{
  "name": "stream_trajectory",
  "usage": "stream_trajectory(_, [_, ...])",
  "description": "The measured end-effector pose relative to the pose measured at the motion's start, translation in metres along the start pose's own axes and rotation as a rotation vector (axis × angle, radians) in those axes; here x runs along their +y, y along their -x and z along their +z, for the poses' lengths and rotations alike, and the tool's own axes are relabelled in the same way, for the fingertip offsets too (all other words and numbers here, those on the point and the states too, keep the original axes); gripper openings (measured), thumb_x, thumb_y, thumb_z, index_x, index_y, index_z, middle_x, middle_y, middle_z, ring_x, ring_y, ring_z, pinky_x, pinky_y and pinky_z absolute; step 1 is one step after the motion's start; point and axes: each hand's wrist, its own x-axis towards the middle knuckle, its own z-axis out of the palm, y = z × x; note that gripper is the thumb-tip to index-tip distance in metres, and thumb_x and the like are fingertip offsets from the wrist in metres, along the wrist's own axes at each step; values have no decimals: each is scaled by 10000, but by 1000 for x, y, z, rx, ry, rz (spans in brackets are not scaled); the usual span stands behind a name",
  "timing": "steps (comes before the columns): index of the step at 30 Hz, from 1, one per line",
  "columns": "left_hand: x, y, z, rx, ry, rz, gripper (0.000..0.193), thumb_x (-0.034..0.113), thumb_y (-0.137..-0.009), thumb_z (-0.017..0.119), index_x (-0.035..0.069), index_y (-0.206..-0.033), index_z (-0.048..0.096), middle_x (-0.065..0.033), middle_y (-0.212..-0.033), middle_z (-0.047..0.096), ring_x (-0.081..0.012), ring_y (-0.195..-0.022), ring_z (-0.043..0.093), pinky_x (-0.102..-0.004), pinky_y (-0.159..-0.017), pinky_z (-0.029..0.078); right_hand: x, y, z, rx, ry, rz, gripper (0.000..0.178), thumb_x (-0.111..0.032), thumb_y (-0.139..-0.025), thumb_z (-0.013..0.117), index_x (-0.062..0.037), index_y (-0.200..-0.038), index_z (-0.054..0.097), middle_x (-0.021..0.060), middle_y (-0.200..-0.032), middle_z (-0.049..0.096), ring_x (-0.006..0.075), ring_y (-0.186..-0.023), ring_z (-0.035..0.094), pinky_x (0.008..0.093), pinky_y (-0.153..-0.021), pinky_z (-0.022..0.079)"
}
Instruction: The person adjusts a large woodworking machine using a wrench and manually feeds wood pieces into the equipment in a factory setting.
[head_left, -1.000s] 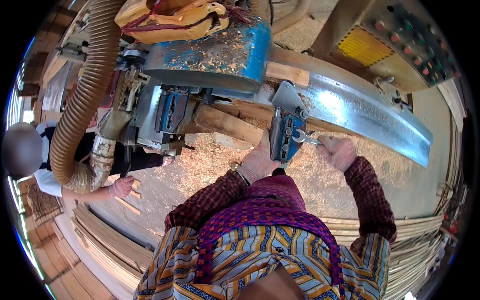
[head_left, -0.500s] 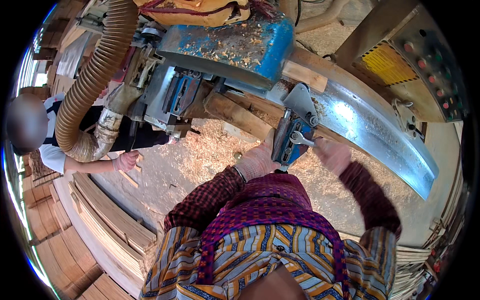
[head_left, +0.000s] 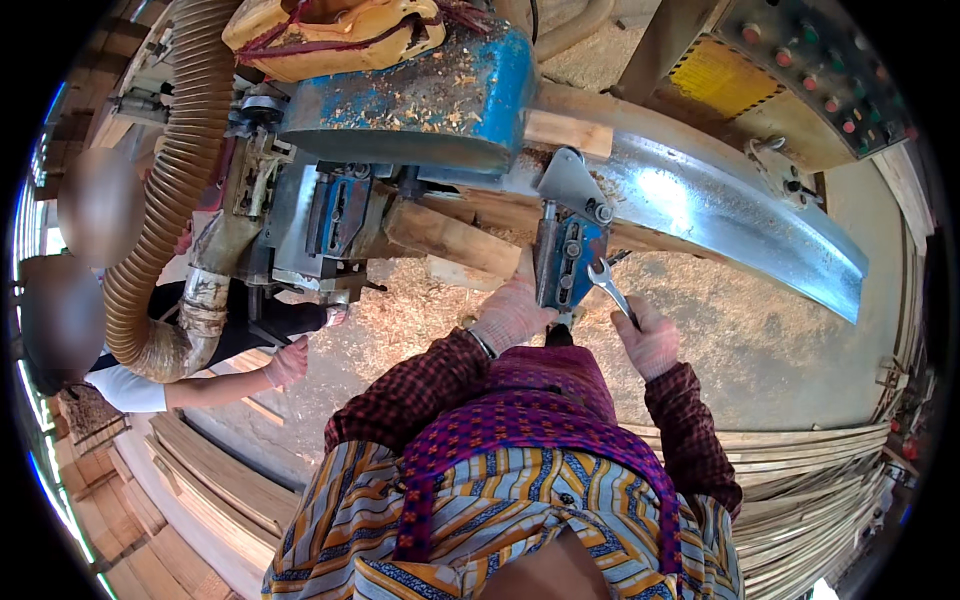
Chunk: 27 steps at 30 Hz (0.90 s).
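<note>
Left thumb (head_left: 541, 317) spread, right fingers (head_left: 652, 324) curled

Wrench (head_left: 614, 293) sits R of bracket (head_left: 568, 256), hose (head_left: 190, 130) L.

The left camera of the pair sat on the person's head and looked down in front. The shirt (head_left: 480, 512) was nearest to it, then the left hand (head_left: 508, 315) and the right hand (head_left: 650, 340), near the middle, and the floor (head_left: 790, 392) farther below. The wide view was round.
</note>
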Motion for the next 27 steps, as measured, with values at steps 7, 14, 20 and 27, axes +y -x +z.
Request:
stream_trajectory(7, [1, 0, -7, -95, 54, -16, 1224, 333, -758, 786, 21, -1560, -85, -324, -1335, 543, -385, -1135, 641, -427, -918, 536, -19, -68, -14, -276, -1438, 290, 408, -408, -1022, 542, -19, -1126, 606, 78, -749, 655, 225, -596, 625, 367, -573, 556])
stream_trajectory(14, [8, 15, -17, -1, -5, 31, 1180, 382, -759, 787, 6, -1557, 4, -288, -1302, 585, -376, -1135, 638, -416, -937, 522, -56, -87, -10, -314, -1684, 358, 423, -394, -1032, 533, -14, -1218, 551, 104, -865, 653, 255, -748, 650, 408, -673, 569])
stream_trajectory(20, [26, 58, -48, 234, 288, 256, 706, 369, -812, 754, -10, -1343, 483, -172, -1074, 663, -296, -1023, 643, -350, -912, 504, -79, -87, -1, -256, -1786, 200, 436, -371, -979, 639, -24, -1232, 566, 95, -963, 641, 231, -856, 636, 379, -743, 567])
stream_trajectory(27, [50, 79, -30, -3, 843, 323, 227, 245, -933, 612, 29, -873, 647, -14, -703, 557, -125, -701, 551, -308, -630, 455, -105, -44, -13, -205, -1134, -22, 392, -335, -1021, 583, -4, -1230, 611, 55, -1079, 678, 154, -958, 631, 292, -855, 515])
